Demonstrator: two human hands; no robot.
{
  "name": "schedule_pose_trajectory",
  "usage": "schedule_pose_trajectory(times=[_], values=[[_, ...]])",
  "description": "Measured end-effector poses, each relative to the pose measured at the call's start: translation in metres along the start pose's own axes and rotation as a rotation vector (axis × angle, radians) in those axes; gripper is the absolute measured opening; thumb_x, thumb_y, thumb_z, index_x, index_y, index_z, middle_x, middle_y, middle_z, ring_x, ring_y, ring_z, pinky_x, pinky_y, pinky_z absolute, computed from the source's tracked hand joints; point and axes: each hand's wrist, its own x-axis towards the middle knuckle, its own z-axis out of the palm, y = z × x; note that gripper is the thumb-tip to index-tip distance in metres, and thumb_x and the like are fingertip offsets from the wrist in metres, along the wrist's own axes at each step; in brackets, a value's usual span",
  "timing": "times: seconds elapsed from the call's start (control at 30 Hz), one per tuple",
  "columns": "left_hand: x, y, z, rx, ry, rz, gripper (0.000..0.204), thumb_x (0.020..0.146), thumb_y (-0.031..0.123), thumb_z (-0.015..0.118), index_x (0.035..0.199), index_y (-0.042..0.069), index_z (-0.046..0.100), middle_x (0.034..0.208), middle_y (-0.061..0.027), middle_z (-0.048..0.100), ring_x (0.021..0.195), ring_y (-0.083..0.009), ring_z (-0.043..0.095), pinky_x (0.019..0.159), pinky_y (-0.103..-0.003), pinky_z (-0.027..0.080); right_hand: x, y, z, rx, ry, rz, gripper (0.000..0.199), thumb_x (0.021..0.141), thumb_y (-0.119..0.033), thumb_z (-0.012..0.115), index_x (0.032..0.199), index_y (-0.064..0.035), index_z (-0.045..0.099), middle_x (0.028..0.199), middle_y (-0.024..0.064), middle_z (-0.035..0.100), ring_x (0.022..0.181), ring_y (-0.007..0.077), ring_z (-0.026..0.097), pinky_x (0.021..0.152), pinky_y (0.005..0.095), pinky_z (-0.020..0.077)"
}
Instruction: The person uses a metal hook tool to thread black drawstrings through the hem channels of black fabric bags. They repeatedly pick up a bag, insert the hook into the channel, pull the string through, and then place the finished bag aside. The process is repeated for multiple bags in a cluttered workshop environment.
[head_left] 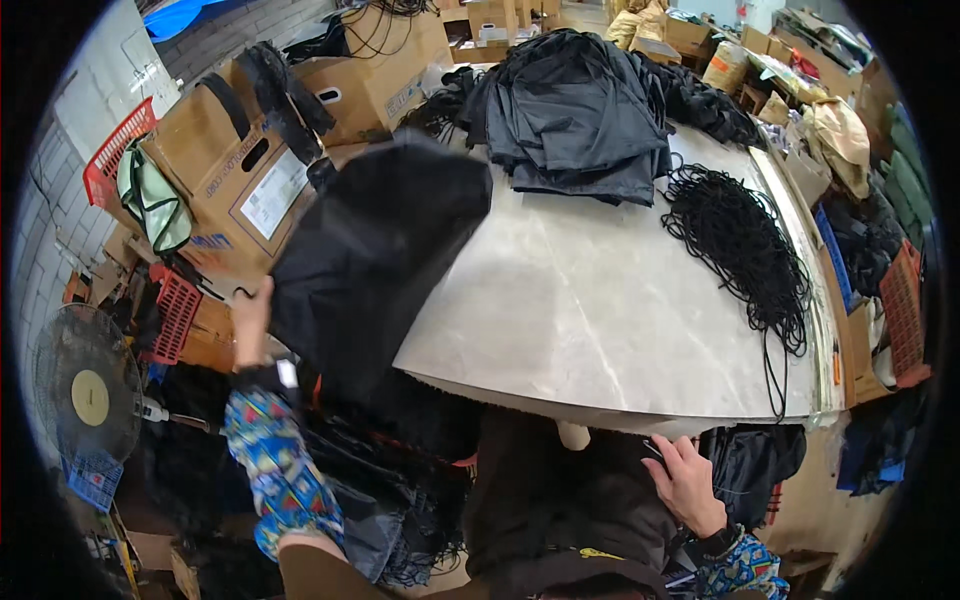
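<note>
Left hand (250,320) pinches the edge of a limp, matte black cloth (375,250), held up over the left edge of the smooth grey table (600,300). Right hand (690,485), fingers loosely spread, below the table edge beside dark fabric. Tangled black cord (740,240) lies on the tabletop.

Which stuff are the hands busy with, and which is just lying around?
In use:
- left hand holding black cloth piece
- right hand near table edge

Lying about:
- black fabric stack
- black cord pile
- cardboard boxes
- fan
</note>
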Motion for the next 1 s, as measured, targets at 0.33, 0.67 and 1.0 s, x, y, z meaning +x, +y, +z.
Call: schedule_pose_trajectory(times=[0.33, 0.67, 1.0], values=[[-0.107, 0.037, 0.156, 0.561, -0.261, 0.671, 0.031, 0.087, 0.021, 0.054, 0.113, 0.004, 0.058, 0.115, -0.0197, 0.059, 0.113, -0.0394, 0.052, 0.094, -0.049, 0.042, 0.004, 0.004, -0.003, 0.016, -0.021, 0.127, 0.030, 0.081, -0.014, 0.068, 0.108, -0.0048, 0.061, 0.076, 0.0104, 0.052, 0.060, 0.0280, 0.056, 0.050, 0.0385, 0.0434], [0.026, 0.009, 0.191, 0.440, -0.397, 0.453, 0.031, 0.090, 0.024, 0.055, 0.116, 0.007, 0.062, 0.128, -0.0147, 0.055, 0.121, -0.0345, 0.049, 0.103, -0.044, 0.037, 0.008, 0.007, 0.015, 0.083, -0.046, 0.186, 0.027, 0.080, -0.011, 0.068, 0.105, -0.0038, 0.062, 0.075, 0.0105, 0.052, 0.057, 0.0280, 0.055, 0.049, 0.0375, 0.0415], [0.061, 0.061, 0.228, 0.278, -0.910, 0.198, 0.060, 0.091, 0.038, 0.058, 0.131, -0.005, 0.046, 0.126, -0.0152, 0.056, 0.116, -0.0199, 0.051, 0.098, -0.027, 0.038, 0.011, 0.069, -0.039, -0.041, 0.206, 0.471, 0.020, 0.081, -0.007, 0.065, 0.100, -0.0008, 0.060, 0.076, 0.0175, 0.053, 0.065, 0.0350, 0.054, 0.056, 0.0394, 0.0421]])
